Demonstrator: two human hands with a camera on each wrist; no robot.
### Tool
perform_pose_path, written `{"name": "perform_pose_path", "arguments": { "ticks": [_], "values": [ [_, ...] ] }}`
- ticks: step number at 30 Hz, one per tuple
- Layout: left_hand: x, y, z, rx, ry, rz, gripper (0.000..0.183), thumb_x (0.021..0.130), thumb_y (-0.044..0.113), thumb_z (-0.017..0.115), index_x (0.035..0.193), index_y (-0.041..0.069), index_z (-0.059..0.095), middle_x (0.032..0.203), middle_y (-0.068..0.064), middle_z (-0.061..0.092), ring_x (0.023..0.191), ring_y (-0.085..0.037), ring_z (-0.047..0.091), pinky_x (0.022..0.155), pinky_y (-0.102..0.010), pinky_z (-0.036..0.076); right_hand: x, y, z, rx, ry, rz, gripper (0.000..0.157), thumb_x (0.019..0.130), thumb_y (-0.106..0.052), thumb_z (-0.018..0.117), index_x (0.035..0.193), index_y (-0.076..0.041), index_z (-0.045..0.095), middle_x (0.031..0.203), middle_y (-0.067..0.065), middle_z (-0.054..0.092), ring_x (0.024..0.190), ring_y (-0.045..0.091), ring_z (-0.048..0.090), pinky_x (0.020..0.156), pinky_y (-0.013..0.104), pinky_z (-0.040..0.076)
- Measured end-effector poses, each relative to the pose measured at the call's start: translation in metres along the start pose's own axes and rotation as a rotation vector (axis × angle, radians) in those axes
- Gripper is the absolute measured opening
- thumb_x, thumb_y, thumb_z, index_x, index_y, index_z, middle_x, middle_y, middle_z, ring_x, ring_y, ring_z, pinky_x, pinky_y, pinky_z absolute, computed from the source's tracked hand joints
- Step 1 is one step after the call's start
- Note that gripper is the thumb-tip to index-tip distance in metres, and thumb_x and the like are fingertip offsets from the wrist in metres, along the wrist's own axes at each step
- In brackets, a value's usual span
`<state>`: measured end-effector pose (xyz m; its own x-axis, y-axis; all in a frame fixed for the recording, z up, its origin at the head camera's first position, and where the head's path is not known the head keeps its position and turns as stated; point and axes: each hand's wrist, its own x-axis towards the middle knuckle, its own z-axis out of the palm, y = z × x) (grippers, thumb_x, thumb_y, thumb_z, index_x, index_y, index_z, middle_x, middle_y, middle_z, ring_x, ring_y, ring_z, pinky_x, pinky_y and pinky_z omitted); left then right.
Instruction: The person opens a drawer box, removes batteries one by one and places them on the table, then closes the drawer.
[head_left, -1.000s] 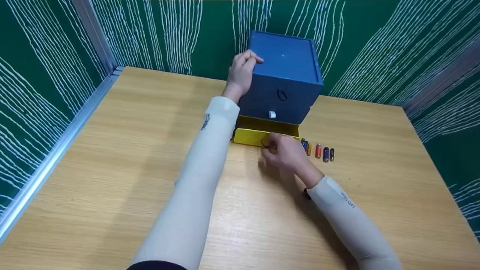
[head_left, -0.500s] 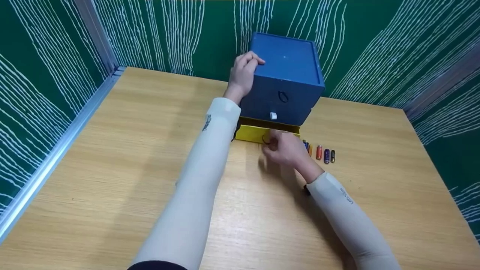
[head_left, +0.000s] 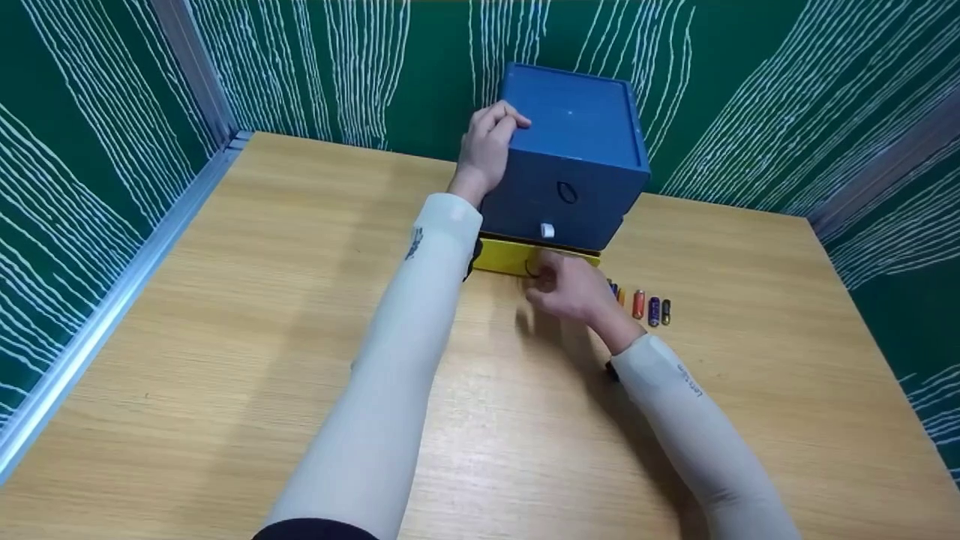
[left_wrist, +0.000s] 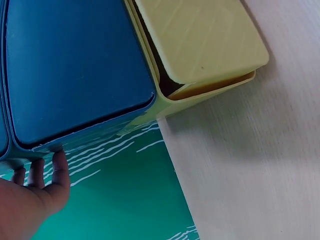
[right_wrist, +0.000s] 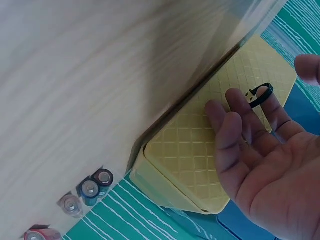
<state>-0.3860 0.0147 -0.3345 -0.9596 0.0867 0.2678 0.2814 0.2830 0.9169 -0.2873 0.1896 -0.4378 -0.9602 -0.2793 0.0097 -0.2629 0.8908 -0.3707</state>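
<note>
A blue drawer cabinet (head_left: 574,120) stands at the back of the table, with a yellow bottom drawer (head_left: 495,256). My left hand (head_left: 486,150) rests on the cabinet's upper left edge; in the left wrist view its fingers (left_wrist: 60,172) lie along the side. At the drawer front is my right hand (head_left: 574,286). In the right wrist view, fingertips touch the textured yellow front (right_wrist: 185,145), the index fingertip is inside a small black pull loop (right_wrist: 260,103), and the thumb stands apart. A narrow gap shows behind the yellow drawer front (left_wrist: 215,40) in the left wrist view.
Several batteries (head_left: 638,304) stand in a row on the wooden table (head_left: 480,420), right of the drawer. The blue drawer above has a white knob (head_left: 547,231) and a black loop (head_left: 567,193). Green walls (head_left: 435,75) with white lines surround the table.
The yellow drawer has slid back into the cabinet, its inside now hidden in the head view. My right hand has moved inward with it; the left hand has stayed on the cabinet.
</note>
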Motion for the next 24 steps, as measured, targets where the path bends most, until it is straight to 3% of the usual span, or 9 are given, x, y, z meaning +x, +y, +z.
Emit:
{"name": "perform_pose_path", "arguments": {
  "ticks": [10, 24],
  "values": [
    [0.0016, 0.0031, 0.0024, 0.006, 0.001, -0.01, 0.031, 0.093, 0.031, 0.028, 0.088, 0.026, 0.059, 0.12, 0.014, 0.046, 0.115, -0.002, 0.033, 0.097, -0.031, 0.022, 0.0062, 0.0, -0.002, 0.039, -0.016, 0.041, 0.037, 0.07, -0.039, 0.064, 0.101, -0.021, 0.053, 0.099, -0.004, 0.058, 0.088, 0.015, 0.051, 0.084, 0.038, 0.043],
    [0.0008, 0.0052, 0.0006, -0.018, -0.018, -0.026, 0.032, 0.094, 0.029, 0.028, 0.087, 0.025, 0.059, 0.116, 0.014, 0.048, 0.112, -0.003, 0.036, 0.095, -0.03, 0.025, 0.0045, -0.0022, 0.0036, -0.003, -0.038, 0.034, 0.042, 0.07, -0.04, 0.064, 0.105, -0.02, 0.053, 0.101, -0.004, 0.054, 0.088, 0.016, 0.049, 0.083, 0.037, 0.042]
  ]
}}
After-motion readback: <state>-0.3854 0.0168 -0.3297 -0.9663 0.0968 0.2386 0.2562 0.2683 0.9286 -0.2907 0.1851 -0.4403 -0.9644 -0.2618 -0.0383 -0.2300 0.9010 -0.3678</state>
